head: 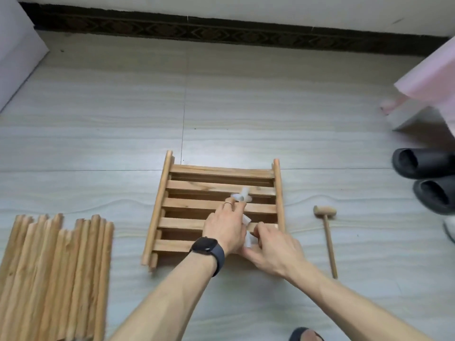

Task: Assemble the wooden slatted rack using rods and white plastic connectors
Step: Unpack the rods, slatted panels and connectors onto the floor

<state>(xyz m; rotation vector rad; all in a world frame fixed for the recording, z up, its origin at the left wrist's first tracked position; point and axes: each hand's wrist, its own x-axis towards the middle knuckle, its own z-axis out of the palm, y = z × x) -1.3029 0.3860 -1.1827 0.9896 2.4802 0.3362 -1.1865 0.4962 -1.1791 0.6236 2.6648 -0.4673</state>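
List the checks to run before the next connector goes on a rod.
1. Panel lies on the floor: ok.
2. Rods within reach, piled left of the panel: ok.
3. Mallet to hand, lying right of the panel: ok.
4. Right hand has a grip on the near connector: ok, fingers curl at it.
5. Left hand has a grip on the far connector: cannot tell; fingertips reach it.

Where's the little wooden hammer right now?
In the head view the wooden hammer lies on the floor right of the slatted rack, between it and the black slippers, handle toward the person.
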